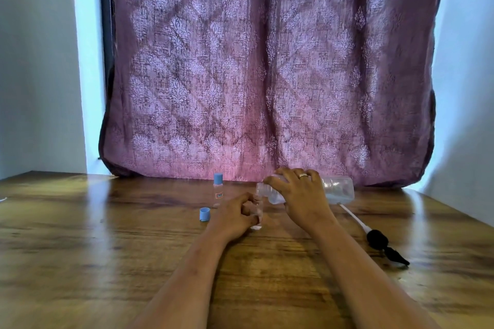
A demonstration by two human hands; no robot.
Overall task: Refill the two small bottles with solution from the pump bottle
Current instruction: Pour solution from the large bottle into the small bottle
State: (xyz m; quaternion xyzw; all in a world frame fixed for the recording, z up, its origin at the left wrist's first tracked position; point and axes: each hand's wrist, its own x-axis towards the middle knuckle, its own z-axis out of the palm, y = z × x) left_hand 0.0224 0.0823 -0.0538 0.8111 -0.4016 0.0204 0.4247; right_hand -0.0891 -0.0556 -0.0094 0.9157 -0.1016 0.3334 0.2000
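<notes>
Pouring pose: pump bottle [338,189] tipped over open small bottle [258,205]

Right hand [299,195] gripped the clear pump bottle from above, fingers curled round its neck end, ring [303,175] on one finger. The bottle lay nearly horizontal above the desk [107,235], near the middle of the far edge. Its mouth pointed left and sat just over the open small bottle, and some clear liquid pooled along its lower side. Whether liquid was flowing could not be told, the mouth area was blurred.

Left hand [235,215] rested on the desk and held the open small bottle upright, fingers and thumb curled round it. Most of that bottle was hidden by the fingers.

A capped small bottle [217,191] stood upright just left of the left hand, closer to the far edge, blue cap on, with a label on its front. A loose blue cap [205,214] sat on the desk in front of it, just beside the left hand and not touching it.

The black pump head [375,238] with its white tube lay flat toward the right edge, apart from both hands.

A patterned purple curtain [267,61] hung behind the far edge.
</notes>
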